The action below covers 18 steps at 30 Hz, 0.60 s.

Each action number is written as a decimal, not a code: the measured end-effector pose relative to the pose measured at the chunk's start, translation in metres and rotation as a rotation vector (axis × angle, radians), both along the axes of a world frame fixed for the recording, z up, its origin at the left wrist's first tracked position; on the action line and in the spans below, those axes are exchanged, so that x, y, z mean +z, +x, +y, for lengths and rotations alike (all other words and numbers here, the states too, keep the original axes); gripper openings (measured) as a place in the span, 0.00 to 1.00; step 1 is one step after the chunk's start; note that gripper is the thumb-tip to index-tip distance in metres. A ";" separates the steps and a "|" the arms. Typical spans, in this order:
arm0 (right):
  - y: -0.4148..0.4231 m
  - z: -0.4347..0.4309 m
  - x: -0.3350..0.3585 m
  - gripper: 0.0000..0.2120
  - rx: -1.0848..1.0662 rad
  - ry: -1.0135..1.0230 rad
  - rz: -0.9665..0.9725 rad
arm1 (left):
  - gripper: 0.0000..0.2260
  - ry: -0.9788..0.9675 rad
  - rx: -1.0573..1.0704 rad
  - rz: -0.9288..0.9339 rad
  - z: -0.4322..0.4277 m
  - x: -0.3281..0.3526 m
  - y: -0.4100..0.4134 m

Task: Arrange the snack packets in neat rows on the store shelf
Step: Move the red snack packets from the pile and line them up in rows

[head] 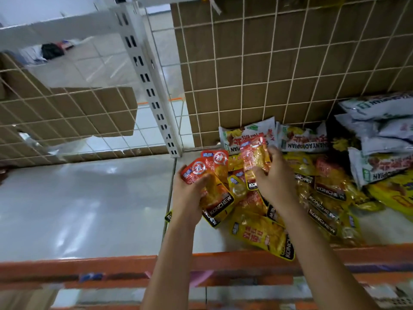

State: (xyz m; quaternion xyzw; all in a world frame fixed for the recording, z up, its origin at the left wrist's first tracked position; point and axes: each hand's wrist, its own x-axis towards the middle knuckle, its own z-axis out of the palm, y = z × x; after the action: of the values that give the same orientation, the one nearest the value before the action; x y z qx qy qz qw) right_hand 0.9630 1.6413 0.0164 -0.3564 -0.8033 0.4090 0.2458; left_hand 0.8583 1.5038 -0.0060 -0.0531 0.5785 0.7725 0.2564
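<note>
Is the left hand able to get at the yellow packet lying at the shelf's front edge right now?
Probably not to pick it up. The yellow packet lies uncovered, close beside the left hand, but that hand grips a stack of packets, so it is full.

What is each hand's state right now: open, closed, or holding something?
Left hand: holding a stack of Konchew packets.
Right hand: holding one Konchew packet.

Yellow-red snack packets (261, 233) – jumbled heap on white shelf (89, 209) – some lifted.
</note>
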 end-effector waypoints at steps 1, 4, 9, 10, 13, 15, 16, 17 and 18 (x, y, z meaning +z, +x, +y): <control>-0.004 -0.011 -0.002 0.22 0.054 -0.062 0.034 | 0.30 0.031 0.035 -0.010 -0.006 0.002 0.000; -0.020 -0.047 -0.007 0.13 0.200 -0.336 0.136 | 0.29 0.045 0.127 0.004 -0.033 0.007 -0.008; -0.051 -0.119 -0.008 0.11 0.279 -0.518 0.241 | 0.34 0.071 0.233 0.036 -0.112 0.012 -0.029; -0.058 -0.134 -0.007 0.10 0.286 -0.527 0.249 | 0.36 0.059 0.259 0.058 -0.131 0.012 -0.034; -0.080 -0.183 -0.005 0.05 0.335 -0.623 0.289 | 0.37 0.007 0.345 0.080 -0.189 0.010 -0.047; -0.093 -0.219 -0.007 0.05 0.349 -0.654 0.305 | 0.31 -0.017 0.375 0.074 -0.228 0.007 -0.054; -0.100 -0.238 -0.009 0.05 0.358 -0.673 0.312 | 0.27 -0.021 0.379 0.076 -0.249 0.005 -0.058; -0.106 -0.258 -0.011 0.05 0.370 -0.700 0.311 | 0.25 -0.022 0.380 0.079 -0.270 0.003 -0.060; -0.112 -0.279 -0.014 0.05 0.385 -0.733 0.307 | 0.25 -0.026 0.389 0.087 -0.291 0.002 -0.063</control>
State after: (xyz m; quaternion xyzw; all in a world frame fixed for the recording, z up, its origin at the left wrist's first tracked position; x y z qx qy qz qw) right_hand 0.8507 1.3624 0.0027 -0.1993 -0.6110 0.7535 0.1389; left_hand 0.7950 1.2130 -0.0042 -0.1339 0.5780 0.8014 0.0766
